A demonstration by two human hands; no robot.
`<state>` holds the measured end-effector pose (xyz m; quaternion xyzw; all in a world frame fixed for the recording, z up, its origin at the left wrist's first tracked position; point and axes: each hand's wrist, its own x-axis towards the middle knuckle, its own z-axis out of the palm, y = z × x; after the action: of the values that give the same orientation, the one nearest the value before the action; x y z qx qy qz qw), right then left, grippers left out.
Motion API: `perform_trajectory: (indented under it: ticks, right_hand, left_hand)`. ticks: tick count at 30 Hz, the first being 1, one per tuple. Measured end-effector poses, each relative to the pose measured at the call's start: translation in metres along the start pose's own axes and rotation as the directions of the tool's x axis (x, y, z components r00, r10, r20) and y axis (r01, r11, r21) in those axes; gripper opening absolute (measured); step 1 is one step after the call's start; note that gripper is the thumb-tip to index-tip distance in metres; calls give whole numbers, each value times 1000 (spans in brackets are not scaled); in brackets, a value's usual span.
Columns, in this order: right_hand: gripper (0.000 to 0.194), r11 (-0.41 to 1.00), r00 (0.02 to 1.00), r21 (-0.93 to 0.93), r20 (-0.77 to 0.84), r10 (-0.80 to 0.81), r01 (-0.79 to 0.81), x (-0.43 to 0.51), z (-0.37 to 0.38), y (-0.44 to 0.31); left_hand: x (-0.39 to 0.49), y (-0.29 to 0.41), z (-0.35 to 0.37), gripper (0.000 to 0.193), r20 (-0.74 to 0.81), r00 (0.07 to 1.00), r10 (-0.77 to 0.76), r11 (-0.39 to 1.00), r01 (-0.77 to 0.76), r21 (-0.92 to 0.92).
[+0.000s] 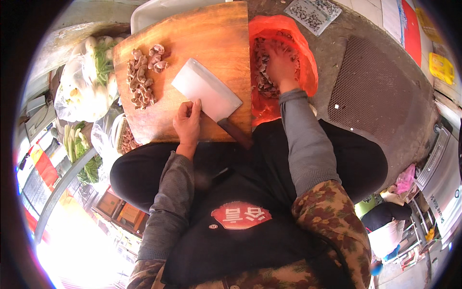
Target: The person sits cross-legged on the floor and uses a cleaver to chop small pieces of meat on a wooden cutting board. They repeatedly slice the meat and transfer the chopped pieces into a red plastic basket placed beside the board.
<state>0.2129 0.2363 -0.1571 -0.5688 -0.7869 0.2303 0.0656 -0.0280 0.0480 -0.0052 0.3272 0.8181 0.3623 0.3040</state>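
Observation:
My left hand (pixel 187 122) rests at the near side of a wooden cutting board (pixel 216 32). Its fingers are curled, with the thumb at the lower edge of a cleaver blade (pixel 205 88). The cleaver lies flat and slanted, its dark handle (pixel 234 133) pointing towards my lap. On the board's left half sit a long pile of brown, curled food pieces (pixel 139 83) and a smaller cluster (pixel 157 59). My right hand (pixel 280 67), blurred, reaches into an open red plastic bag (pixel 310 68) of dark food pieces (pixel 265 81); its fingertips are hard to make out among them.
Left of the board are clear plastic bags of pale vegetables (pixel 85 90), leafy greens (pixel 88 166) and a basket (pixel 122 133) with brown pieces. A perforated mat (pixel 368 90) covers floor at right. A flat packet (pixel 313 14) lies beyond the bag. Another person (pixel 386 224) is at lower right.

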Motion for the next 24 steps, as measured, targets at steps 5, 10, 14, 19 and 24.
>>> perform_trajectory:
  ticks: [5,10,14,19,24]
  right_hand:
    - [75,990,942,-54,306,139,-129,-15,14,-4]
    - [78,981,909,-114,371,192,-160,-79,19,-38]
    - [54,994,998,-106,37,42,-38,-120,40,-55]
    - [36,972,1000,-231,11,-27,29,-153,91,-78]
    - [37,995,998,-76,2,60,-60,-147,100,-81]
  left_hand:
    - [3,-11,3,28,-30,997,70,996,-68,54]
    - [8,-27,1,28,-31,999,20,1000,-20,22]
    - [7,-27,0,28,-18,1000,-1,999,0,-48]
    - [9,-18,1,28,5,1000,15,999,-14,-33]
    - [7,-20,1,29,-20,1000,8,1000,-9,-21]
